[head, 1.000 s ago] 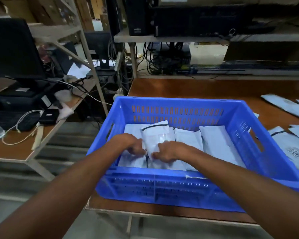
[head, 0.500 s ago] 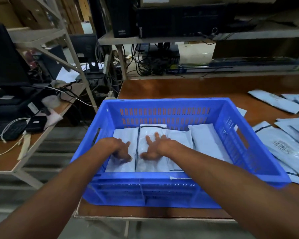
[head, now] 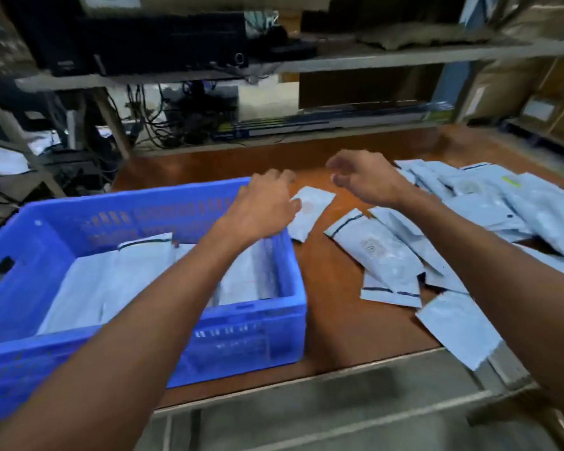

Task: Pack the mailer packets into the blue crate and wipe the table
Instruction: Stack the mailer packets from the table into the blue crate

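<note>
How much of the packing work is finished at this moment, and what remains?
Done: several mailer packets lie flat inside the blue crate. In hand: nothing is held; the left hand and right hand reach, empty, toward the loose packets on the table. Left: that whole pile, and the wiping; no cloth is visible.

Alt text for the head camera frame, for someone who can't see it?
Two bare hands hover, apparently empty, over a brown table: the left hand above the far right corner of the blue crate, the right hand near loose mailer packets scattered to the crate's right. More packets lie flat inside the crate.
</note>
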Demonstrator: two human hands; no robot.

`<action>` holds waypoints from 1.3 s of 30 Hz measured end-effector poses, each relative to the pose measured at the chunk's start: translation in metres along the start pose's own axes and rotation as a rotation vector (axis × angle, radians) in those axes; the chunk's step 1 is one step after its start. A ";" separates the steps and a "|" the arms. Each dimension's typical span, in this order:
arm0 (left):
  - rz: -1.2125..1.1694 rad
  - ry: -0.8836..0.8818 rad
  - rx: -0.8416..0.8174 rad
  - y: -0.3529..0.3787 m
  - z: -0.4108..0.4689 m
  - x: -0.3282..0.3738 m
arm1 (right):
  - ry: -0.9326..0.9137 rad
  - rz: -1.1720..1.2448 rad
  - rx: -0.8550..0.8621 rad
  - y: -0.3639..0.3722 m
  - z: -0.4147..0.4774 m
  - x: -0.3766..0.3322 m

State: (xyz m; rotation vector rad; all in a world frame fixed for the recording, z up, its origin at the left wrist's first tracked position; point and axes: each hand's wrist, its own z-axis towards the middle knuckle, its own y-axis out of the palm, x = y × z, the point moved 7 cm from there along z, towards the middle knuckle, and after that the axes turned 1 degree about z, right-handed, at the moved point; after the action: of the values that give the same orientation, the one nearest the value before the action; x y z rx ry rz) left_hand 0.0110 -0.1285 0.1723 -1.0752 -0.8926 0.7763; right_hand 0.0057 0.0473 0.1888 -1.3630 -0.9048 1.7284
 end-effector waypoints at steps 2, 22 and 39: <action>-0.002 0.012 -0.067 0.033 0.012 0.062 | 0.076 -0.010 -0.018 -0.004 -0.022 0.064; -0.102 -0.572 -0.333 0.248 0.077 0.008 | -0.052 -0.348 -0.311 0.155 -0.060 0.207; 0.049 -0.530 -0.104 0.217 -0.013 0.056 | -0.021 -0.357 -0.158 0.143 -0.079 0.188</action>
State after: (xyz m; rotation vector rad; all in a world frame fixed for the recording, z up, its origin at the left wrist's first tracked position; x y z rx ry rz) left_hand 0.0251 -0.0211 -0.0247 -0.9986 -1.3691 1.0913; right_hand 0.0357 0.1511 -0.0357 -1.1954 -1.2356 1.4243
